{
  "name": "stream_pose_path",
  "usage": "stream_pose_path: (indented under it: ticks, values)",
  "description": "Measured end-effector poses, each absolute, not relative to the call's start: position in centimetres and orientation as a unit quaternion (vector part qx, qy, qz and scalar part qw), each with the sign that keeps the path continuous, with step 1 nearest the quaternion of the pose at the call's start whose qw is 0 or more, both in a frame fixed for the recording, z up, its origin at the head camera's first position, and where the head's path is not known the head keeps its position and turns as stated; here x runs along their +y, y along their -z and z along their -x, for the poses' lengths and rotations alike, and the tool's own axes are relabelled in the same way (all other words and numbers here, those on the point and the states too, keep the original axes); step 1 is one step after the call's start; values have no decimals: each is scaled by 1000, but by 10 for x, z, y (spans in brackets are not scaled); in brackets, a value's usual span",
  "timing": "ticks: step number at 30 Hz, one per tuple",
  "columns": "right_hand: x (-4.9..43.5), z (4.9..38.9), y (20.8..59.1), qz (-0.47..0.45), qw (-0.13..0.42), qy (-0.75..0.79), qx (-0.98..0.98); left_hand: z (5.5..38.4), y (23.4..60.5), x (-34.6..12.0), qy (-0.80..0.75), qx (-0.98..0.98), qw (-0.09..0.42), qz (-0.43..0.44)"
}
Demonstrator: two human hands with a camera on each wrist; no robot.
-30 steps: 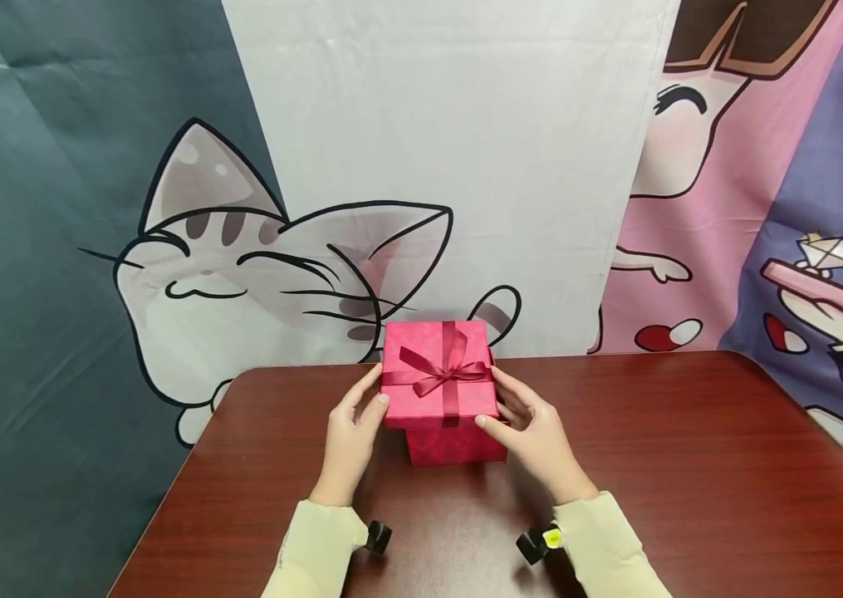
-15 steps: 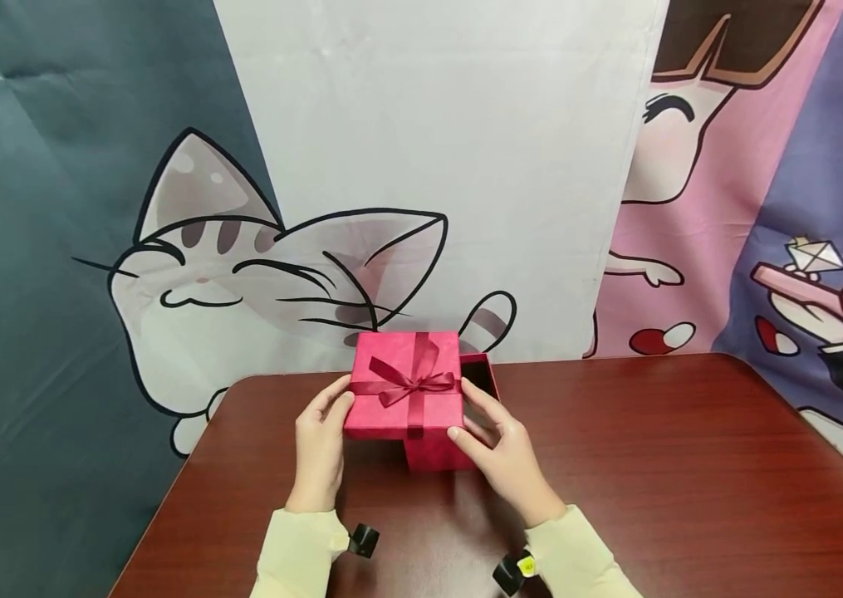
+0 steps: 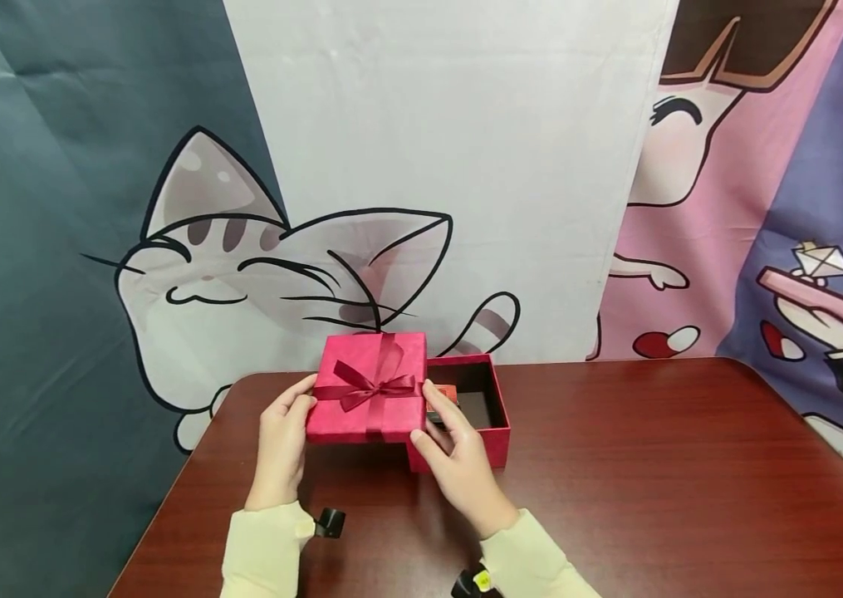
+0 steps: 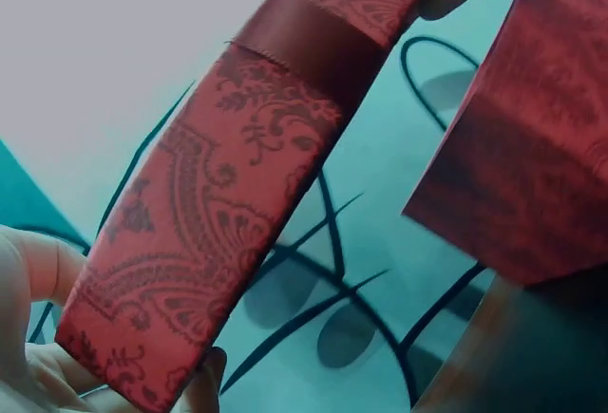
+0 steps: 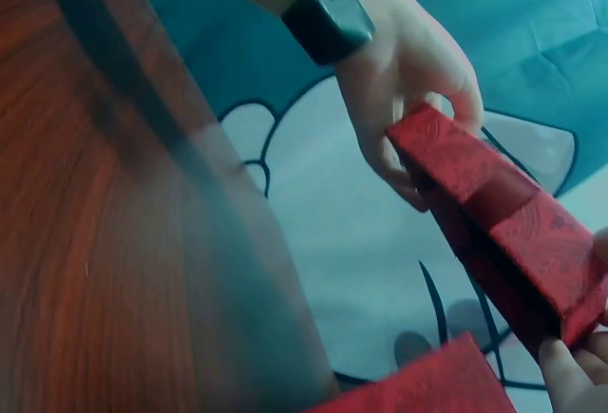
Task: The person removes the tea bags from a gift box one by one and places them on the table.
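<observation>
A red box lid (image 3: 369, 419) with a dark red ribbon bow (image 3: 372, 385) is held level between both hands, above and to the left of its red box (image 3: 496, 444). My left hand (image 3: 281, 444) grips the lid's left edge, the thumb on the near side. On the opposite edge my right hand (image 3: 462, 465) pinches the near right corner. In the left wrist view the lid's patterned side (image 4: 218, 204) is apart from the box (image 4: 532, 147). Inside the box, a small orange-red item (image 3: 445, 392) partly shows; the lid and right hand hide the rest.
The box stands near the back edge of the brown wooden table (image 3: 653, 482). Behind the table hangs a cartoon cloth (image 3: 526, 166) with a cat drawing. Each wrist carries a small black camera, such as the left wrist's camera (image 3: 330, 523).
Both hands have carried the lid leftward off the box. The box's dark inside and the orange-red item have come into view, while the box has stayed in place.
</observation>
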State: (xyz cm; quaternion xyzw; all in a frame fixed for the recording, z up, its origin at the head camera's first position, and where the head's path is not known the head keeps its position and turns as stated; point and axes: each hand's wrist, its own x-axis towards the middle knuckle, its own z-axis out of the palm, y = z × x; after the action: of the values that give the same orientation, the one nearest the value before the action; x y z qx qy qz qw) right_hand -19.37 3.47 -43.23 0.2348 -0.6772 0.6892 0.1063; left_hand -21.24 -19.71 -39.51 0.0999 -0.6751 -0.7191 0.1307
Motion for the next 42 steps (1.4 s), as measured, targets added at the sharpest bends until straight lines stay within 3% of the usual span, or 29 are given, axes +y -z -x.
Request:
stream_pose_path:
  ticks: [24,42]
  values:
    - [-36,196,456,-193,-5,-663,-724,220,427,-253,661,-723,77,-186]
    - [-44,207,486,-148,-17,-631,-761,232,466,-255,621,-761,42,-183]
